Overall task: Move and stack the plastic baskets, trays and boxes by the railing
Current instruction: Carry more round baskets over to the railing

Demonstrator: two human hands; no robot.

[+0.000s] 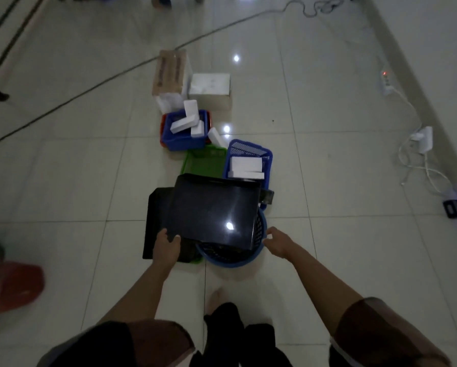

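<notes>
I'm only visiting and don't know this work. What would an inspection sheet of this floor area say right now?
Surface: glossy pale tiled floor, lamp reflections.
Job's things: shiny black plastic tray tilted over round blue mesh basket; second black tray beneath; green tray; two blue rectangular baskets holding white boxes.
Clutter: brown carton, white carton.
Hands: left hand grips the tilted tray's near edge; right hand open beside the round basket's rim.
Cables: black cord across floor; white leads and power strip by wall.
Surroundings: red and green shapes at left, blurred.
</notes>
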